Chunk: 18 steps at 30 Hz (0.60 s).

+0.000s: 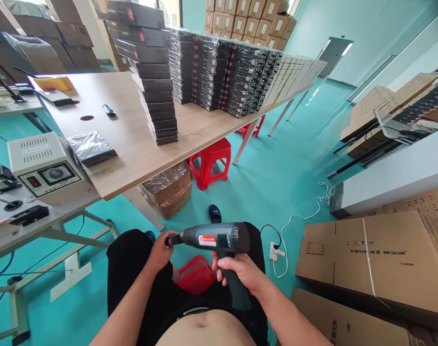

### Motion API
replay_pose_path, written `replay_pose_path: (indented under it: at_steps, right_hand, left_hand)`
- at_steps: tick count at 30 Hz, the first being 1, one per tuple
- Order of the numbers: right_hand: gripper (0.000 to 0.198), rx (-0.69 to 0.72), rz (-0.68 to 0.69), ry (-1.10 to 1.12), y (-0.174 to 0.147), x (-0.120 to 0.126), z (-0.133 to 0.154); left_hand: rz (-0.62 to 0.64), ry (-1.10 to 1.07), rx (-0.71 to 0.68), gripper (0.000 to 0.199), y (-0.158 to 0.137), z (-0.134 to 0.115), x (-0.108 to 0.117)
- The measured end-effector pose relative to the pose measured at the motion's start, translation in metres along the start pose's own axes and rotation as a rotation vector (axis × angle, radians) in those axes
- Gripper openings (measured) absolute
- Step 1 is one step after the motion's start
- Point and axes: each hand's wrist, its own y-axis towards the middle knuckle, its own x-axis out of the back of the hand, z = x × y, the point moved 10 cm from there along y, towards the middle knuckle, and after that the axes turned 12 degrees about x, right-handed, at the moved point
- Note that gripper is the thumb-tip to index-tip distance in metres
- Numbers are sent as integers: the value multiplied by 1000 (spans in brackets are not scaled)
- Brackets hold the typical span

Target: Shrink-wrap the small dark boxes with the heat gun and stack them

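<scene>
My right hand [240, 271] is wrapped round the handle of a dark grey-green heat gun [223, 235], held sideways above my lap with its nozzle pointing left. At that nozzle, my left hand [159, 253] pinches a small dark piece [174, 239] between thumb and fingers. The piece sits at the gun's tip; whether it is fixed on cannot be made out. A red stool [197, 275] shows between my legs.
A wooden table [132, 158] ahead carries tall stacks of black boxes [157, 91] and a plastic-wrapped pack [91, 146]. A control box [48, 166] stands left. Cartons [352, 259] are piled right, near a power strip [275, 251] and cable on the floor.
</scene>
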Motion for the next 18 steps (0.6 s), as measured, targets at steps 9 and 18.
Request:
replay_pose_path:
  at_steps: [9,18]
  right_hand:
    - [27,7,-36,125,3,20,31]
    - [20,-138,458,-229,-27,-26,30]
  left_hand:
    - [206,-979,663,21,-4,52,-19]
    - [310,-1295,739,28,-8,42,-13]
